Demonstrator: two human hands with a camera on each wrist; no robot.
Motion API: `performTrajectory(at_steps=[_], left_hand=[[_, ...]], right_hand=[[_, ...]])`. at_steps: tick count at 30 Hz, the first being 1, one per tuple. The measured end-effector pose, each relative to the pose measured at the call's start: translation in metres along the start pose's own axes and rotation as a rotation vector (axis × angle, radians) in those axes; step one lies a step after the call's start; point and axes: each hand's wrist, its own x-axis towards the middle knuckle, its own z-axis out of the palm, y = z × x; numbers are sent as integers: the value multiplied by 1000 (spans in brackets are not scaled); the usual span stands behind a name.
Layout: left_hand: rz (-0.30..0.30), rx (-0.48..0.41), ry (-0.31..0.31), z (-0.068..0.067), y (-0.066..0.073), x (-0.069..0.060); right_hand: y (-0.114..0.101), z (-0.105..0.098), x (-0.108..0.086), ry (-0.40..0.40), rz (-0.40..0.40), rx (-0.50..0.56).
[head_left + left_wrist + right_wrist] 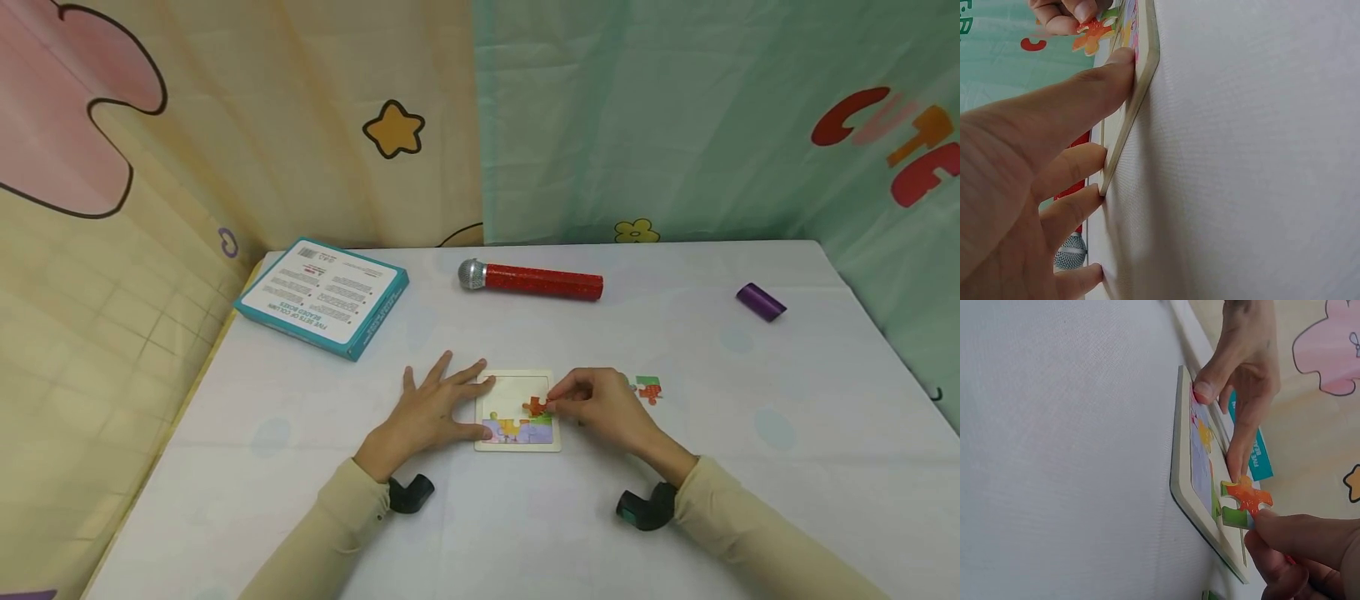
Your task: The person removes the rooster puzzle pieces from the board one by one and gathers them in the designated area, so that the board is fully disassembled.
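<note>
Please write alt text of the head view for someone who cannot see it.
A person's right hand pinches an orange-red puzzle piece over a partly filled puzzle tray, while the spread left hand touches the tray's left side. Beyond lie a teal-edged box, a red microphone and a purple object.

puzzle piece [1248, 497] partly covered, sleeves [765, 521] cropped

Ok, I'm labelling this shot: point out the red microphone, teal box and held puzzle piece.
Red microphone [532, 280]: head view, its handle.
Teal box [322, 296]: head view, its white face.
Held puzzle piece [1249, 498]: right wrist view, its orange middle.
</note>
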Motion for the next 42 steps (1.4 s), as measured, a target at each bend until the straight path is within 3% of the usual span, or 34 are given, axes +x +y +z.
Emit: performTrajectory(at_steps=[5,11,24,29,35,42], left_hand=[[-7,-6,-3,0,1,0],[-3,-6,6,0,1,-1],[11,-9,7,0,0,-1],[8,-8,4,0,-1,-2],[-2,-9,-4,0,-2,-2],[-1,-16,2,1,-1,-1]], right_hand=[[3,-9,-3,7,69,51],[14,-35,-15,-2,135,90],[54,-101,-54,14,315,-11],[61,-105,-59,10,344,-47],[61,-101,-58,50,319,-139],[59,-97,-58,64,316,-164]])
